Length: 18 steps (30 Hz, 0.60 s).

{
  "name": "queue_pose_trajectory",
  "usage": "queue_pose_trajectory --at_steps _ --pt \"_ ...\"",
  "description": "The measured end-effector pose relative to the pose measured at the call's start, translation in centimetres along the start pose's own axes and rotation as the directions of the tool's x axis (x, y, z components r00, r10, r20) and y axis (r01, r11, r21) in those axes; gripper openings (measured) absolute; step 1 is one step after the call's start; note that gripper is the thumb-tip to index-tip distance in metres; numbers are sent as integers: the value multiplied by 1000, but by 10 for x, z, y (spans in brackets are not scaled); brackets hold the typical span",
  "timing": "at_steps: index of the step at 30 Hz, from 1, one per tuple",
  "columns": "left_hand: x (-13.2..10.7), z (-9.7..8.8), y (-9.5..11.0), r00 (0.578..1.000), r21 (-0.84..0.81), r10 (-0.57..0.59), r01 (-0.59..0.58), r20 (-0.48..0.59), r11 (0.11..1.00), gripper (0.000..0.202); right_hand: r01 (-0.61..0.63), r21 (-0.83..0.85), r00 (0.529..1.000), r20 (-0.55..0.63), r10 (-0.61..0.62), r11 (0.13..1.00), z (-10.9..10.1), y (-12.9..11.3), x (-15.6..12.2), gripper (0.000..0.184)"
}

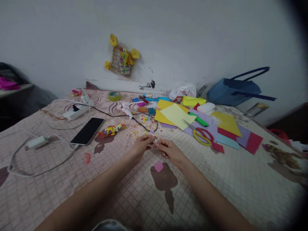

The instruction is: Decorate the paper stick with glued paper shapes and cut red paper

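Note:
My left hand (143,146) and my right hand (168,149) meet over the middle of the table, fingertips almost touching. Pinched between them is a small thin whitish piece (155,140), with a bit of lilac at its upper end; its exact kind is too small to make out. Just below the fingers, a pink paper piece (158,166) with rounded corners lies on the tablecloth (134,195). Beyond my hands are scattered paper snippets (141,130) and a white glue gun (127,110) with a black cord.
Scissors (203,136) and a green cutter (199,119) lie on coloured paper sheets (178,115) at right. To the left are a phone (87,131), a power strip (76,112), cables and a colourful paper-covered stick (112,130). A blue bag (222,91) stands at back right.

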<state>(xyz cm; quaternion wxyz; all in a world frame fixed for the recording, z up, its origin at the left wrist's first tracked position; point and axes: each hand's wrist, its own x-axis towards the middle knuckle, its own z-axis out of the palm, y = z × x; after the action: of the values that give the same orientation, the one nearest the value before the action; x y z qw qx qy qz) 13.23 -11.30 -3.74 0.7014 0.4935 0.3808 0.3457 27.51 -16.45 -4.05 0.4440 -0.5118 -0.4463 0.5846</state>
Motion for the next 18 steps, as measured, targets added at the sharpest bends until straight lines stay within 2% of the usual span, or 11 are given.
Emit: queue_pose_trajectory --at_steps 4,6,8,10,11,12,14,16,18 --pt "4 -4 -3 999 143 6 -12 43 990 28 99 -250 994 72 -83 963 -14 -3 -5 25" --pt "5 -8 -3 995 250 5 -30 101 968 24 163 -403 983 141 -115 900 -27 -4 -11 20" --pt "5 -12 -4 989 343 14 -65 150 937 20 174 -540 984 135 -120 823 -46 -4 -19 19" --pt "4 -15 -4 985 446 58 -126 163 886 16 116 -683 988 4 -155 721 -73 -3 -27 19" --pt "3 -16 -4 982 515 102 -169 156 840 14 54 -753 973 -108 -205 655 -90 -3 -31 18" --pt "2 -16 -5 976 590 157 -215 148 779 14 8 -778 950 -191 -248 628 -108 -3 -36 18" --pt "0 -17 -4 948 722 277 -300 155 623 15 -81 -796 890 -329 -315 600 -149 -4 -46 20" --pt "-1 -16 -3 909 789 361 -373 207 488 7 -175 -796 821 -443 -360 580 -190 -6 -59 21" --pt "-2 -16 -2 869 813 416 -437 270 386 10 -242 -783 793 -500 -349 573 -224 -6 -71 18"
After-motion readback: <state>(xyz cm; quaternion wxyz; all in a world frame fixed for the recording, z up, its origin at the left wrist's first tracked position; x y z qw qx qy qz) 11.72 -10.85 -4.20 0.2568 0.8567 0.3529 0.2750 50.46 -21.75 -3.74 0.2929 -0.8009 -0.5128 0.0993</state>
